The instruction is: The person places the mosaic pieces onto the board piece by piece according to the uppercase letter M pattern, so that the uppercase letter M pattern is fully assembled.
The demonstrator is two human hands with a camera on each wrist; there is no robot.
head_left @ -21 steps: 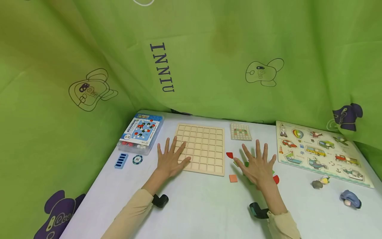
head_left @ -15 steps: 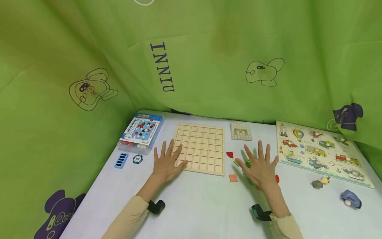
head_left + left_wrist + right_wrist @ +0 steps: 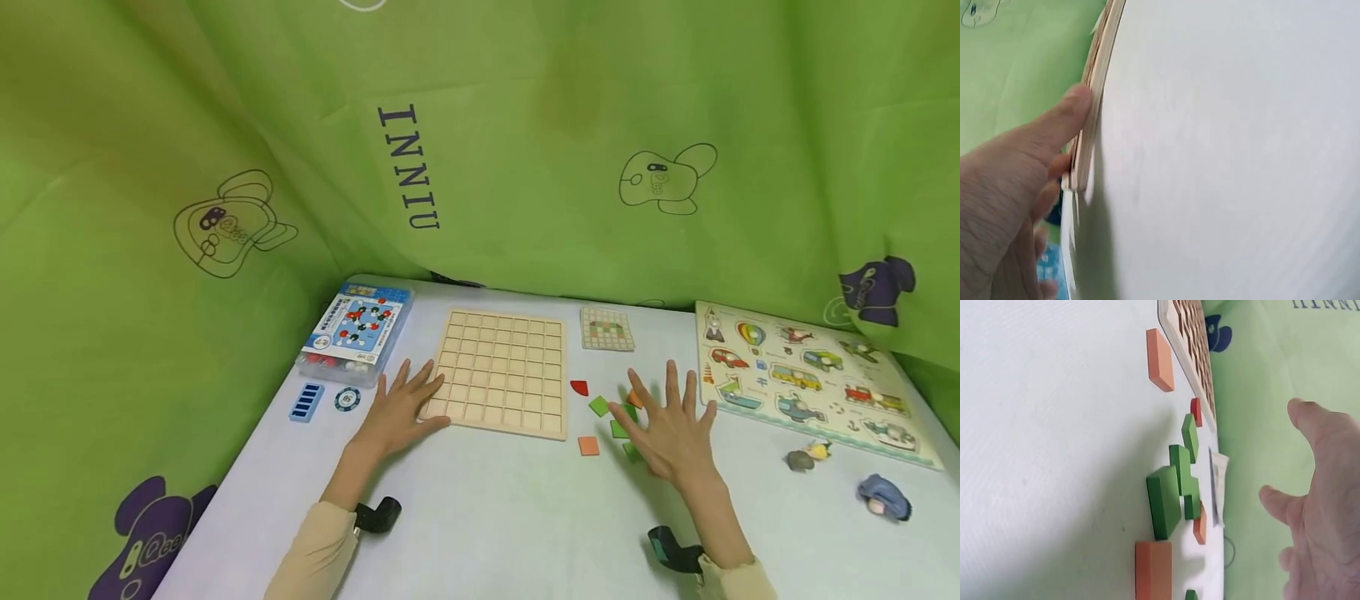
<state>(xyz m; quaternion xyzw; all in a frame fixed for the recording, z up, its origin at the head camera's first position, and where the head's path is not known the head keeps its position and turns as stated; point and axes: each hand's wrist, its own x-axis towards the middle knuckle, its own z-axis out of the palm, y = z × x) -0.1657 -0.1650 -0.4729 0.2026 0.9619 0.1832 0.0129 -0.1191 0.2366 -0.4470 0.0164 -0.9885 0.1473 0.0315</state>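
Note:
My left hand [image 3: 397,412], fingers spread, lies over the near left corner of a wooden grid board [image 3: 517,375]. In the left wrist view its thumb [image 3: 1063,122] overlaps the board's edge [image 3: 1100,81]. My right hand [image 3: 675,433] hovers with fingers splayed over a loose group of coloured wooden tiles, partly hiding them. A red quarter-round tile [image 3: 579,387], a green tile [image 3: 598,406] and an orange square tile [image 3: 588,446] show to its left. The right wrist view shows several green tiles [image 3: 1165,500] lying on the table below the hand. Neither hand holds anything.
A small pattern card [image 3: 607,329] lies behind the tiles. On the left are a molecule kit box [image 3: 356,333], a blue striped block [image 3: 306,402] and a round chip [image 3: 347,399]. A picture puzzle [image 3: 802,375] and two small figures, one blue [image 3: 885,497], are on the right.
My left hand has slid left and toward me, uncovering more of the grid board. The right hand has shifted right and slightly nearer, revealing more green and orange tiles.

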